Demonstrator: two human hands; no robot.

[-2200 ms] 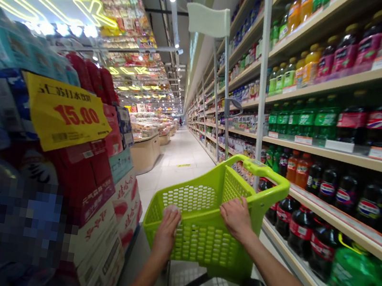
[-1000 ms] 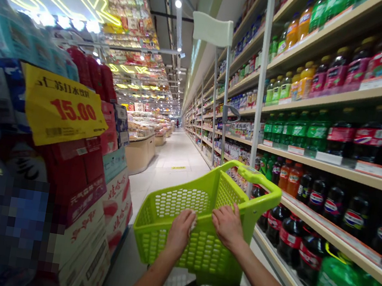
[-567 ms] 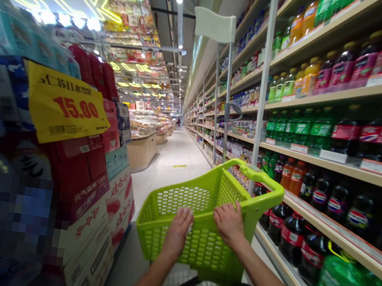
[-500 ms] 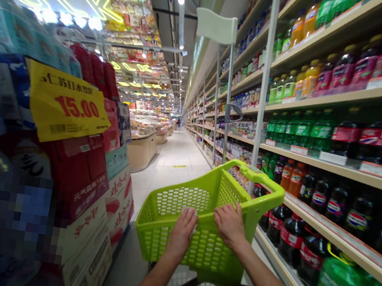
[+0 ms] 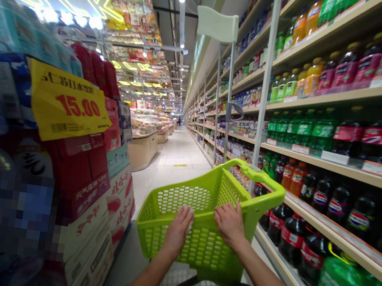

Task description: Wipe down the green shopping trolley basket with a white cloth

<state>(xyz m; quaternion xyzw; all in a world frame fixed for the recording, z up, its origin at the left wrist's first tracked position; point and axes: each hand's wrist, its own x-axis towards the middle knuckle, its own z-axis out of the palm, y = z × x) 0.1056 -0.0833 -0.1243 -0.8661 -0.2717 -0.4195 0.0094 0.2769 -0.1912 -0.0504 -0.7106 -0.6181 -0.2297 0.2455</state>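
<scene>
A bright green plastic shopping cart with perforated walls stands before me, its handle to the right. My left hand is on the near top rim, fingers curled over it. A bit of white tissue shows at the edge of its fingers; most of it is hidden under the hand. To the right, my right hand grips the same rim, its fingers bent over into the basket side. The visible inside of the basket holds nothing.
Shelves of bottled drinks run along the right, close to the cart. Stacked drink cartons with a yellow price sign stand on the left. A tiled aisle leads ahead past display bins.
My left hand has slid a little to the left along the cart's rim with the white tissue. My right hand and the cart have stayed nearly in place.
</scene>
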